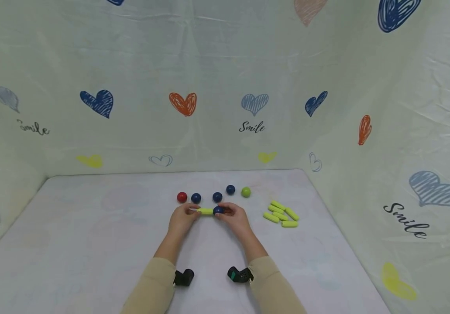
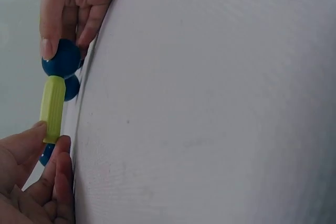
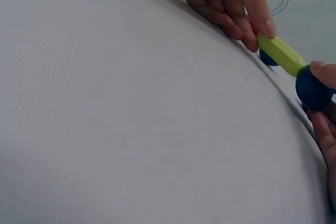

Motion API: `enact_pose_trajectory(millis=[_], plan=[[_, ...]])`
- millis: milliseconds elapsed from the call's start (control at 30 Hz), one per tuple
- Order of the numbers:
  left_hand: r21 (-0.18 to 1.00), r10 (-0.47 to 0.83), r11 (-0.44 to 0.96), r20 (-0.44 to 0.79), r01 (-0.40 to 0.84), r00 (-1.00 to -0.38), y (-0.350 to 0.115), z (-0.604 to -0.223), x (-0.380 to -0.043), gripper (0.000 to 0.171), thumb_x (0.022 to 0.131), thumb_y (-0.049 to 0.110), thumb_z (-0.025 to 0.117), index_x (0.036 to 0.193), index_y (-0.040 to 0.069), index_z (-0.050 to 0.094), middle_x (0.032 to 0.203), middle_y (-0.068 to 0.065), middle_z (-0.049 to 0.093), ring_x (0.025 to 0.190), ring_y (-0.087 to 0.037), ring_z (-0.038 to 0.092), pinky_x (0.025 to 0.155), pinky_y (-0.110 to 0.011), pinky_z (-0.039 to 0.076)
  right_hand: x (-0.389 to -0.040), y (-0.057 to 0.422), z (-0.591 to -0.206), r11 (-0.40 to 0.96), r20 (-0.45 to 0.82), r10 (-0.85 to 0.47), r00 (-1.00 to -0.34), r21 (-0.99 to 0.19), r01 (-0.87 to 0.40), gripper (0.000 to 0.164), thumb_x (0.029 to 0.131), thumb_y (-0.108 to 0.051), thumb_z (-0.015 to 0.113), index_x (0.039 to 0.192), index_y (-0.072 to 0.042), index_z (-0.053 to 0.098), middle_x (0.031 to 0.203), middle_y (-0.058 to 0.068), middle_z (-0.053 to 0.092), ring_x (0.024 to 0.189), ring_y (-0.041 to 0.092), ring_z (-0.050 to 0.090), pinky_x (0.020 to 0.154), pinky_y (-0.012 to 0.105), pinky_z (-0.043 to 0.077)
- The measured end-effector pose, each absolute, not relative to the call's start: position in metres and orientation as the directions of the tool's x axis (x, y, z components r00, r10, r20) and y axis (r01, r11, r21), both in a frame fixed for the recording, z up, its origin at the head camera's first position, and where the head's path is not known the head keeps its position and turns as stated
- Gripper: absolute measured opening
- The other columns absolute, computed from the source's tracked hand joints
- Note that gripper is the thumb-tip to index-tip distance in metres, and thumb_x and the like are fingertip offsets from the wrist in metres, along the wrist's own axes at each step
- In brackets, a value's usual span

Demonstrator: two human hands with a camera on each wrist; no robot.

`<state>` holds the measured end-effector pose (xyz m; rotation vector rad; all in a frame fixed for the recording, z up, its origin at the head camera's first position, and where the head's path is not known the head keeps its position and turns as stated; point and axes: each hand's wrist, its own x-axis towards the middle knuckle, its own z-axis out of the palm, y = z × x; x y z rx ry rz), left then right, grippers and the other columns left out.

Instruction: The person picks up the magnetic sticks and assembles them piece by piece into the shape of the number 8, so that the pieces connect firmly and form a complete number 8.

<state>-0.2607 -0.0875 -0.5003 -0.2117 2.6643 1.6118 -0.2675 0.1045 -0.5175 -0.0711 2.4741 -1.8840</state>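
Between finger and thumb, my left hand (image 1: 181, 218) pinches one end of a yellow-green rod (image 1: 206, 211). My right hand (image 1: 235, 219) pinches a blue ball (image 1: 218, 210) at the rod's other end. In the left wrist view the blue ball (image 2: 62, 59) sits right against the tip of the ribbed rod (image 2: 53, 108). The right wrist view shows the same rod (image 3: 281, 54) and ball (image 3: 313, 87) in line. Just beyond the hands lie a red ball (image 1: 182, 197) and blue balls (image 1: 196, 198), one of them (image 1: 217, 197) straight behind the held ball.
Another blue ball (image 1: 230, 189) and a green ball (image 1: 246, 192) lie farther back. Several loose yellow-green rods (image 1: 280, 213) lie in a group to the right of my right hand. The white table (image 1: 91, 240) ends at a back wall of printed cloth (image 1: 209, 144).
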Motion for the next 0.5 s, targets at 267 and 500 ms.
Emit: enact_pose_trajectory(millis=[267, 500], plan=[[0.889, -0.073, 0.432, -0.131, -0.150, -0.989, -0.094, -0.494, -0.258, 0.027, 0.088, 0.010, 0.071, 0.114, 0.004, 0.068, 0.089, -0.010, 0.069, 0.075, -0.018, 0.061, 0.068, -0.030, 0.050, -0.268, 0.110, -0.526, 0.232, 0.017, -0.083, -0.996, -0.972, -0.036, 0.033, 0.083, -0.011, 0.078, 0.115, -0.008, 0.070, 0.112, 0.006, 0.066, 0.096, 0.018, 0.064, 0.084, 0.029, 0.052], [0.881, -0.119, 0.445, -0.118, -0.159, -0.986, -0.102, -0.484, -0.261, 0.029, 0.087, 0.010, 0.073, 0.115, 0.005, 0.068, 0.090, -0.011, 0.068, 0.077, -0.021, 0.061, 0.069, -0.030, 0.050, -0.270, 0.112, -0.526, 0.228, 0.027, -0.068, -0.997, -0.973, -0.042, 0.034, 0.083, -0.009, 0.078, 0.116, -0.008, 0.070, 0.114, 0.008, 0.066, 0.099, 0.020, 0.064, 0.085, 0.029, 0.052]])
